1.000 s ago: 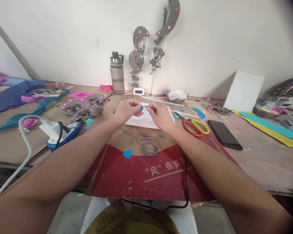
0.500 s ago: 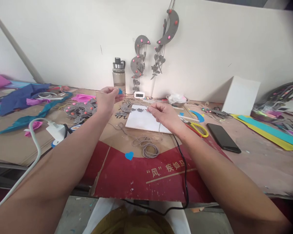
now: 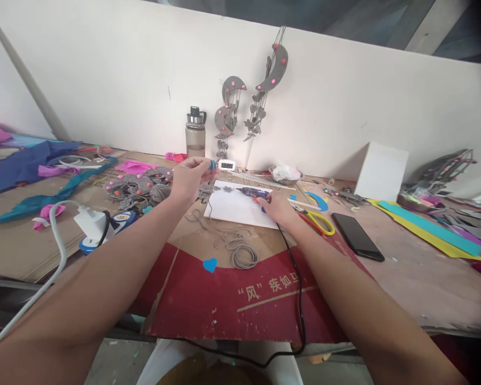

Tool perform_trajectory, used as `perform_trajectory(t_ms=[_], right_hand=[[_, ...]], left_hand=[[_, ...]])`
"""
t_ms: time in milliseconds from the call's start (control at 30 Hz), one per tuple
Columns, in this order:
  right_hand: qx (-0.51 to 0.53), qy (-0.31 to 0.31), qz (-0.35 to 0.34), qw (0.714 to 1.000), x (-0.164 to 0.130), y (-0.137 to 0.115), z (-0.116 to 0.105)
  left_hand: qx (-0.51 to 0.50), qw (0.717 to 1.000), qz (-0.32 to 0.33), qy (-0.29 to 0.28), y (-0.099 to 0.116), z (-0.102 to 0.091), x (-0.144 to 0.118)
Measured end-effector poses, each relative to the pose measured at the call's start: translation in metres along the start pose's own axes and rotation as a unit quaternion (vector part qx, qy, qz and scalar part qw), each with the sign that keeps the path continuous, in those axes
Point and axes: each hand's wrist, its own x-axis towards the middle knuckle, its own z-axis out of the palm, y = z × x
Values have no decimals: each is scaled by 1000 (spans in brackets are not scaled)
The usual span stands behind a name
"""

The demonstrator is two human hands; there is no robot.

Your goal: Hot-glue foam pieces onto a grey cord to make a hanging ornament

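Observation:
My left hand (image 3: 192, 179) is raised over the left side of the white sheet (image 3: 232, 211), its fingers pinched on a small blue cutout (image 3: 212, 164). A grey cord (image 3: 210, 206) hangs down near that hand and crosses the sheet's left edge. My right hand (image 3: 278, 207) is closed on a dark blue glue gun (image 3: 253, 193) with red on it, at the sheet's right side. A black cable (image 3: 299, 272) runs from it towards me. Small grey flower shapes (image 3: 225, 189) lie on the sheet. A blue heart (image 3: 210, 264) and coiled grey cord (image 3: 243, 256) rest nearer me.
Yellow-handled scissors (image 3: 319, 222) and a black phone (image 3: 357, 236) lie to the right. Grey felt pieces (image 3: 140, 187) are heaped left, beside a white plug (image 3: 92, 222). A bottle (image 3: 195, 133) and small clock (image 3: 226, 165) stand behind; grey moon hangings (image 3: 278, 67) hang on the wall.
My right hand has let go of the grey string of flowers and closed on the glue gun. My left hand has moved right with the blue cutout. The view has tilted up.

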Motion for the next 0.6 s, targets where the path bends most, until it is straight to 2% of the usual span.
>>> perform_trajectory(t_ms=[100,200,300,467,600], right_hand=[[-78,-7,12,997,4,3,18],[-75,-42,31,996,6,0,19],[-51,-38,45,997,8,1,14],[39,53,20,998,9,8,14],[128,35,20,991,12,12,18]], left_hand=[[3,999,-31,-28,-7,5,-7],[12,997,-53,-53,-13,7,-11],[48,994,-69,-66,-18,5,-11],[72,993,-70,-58,-24,3,-10],[60,991,-109,-45,-31,1,-10]])
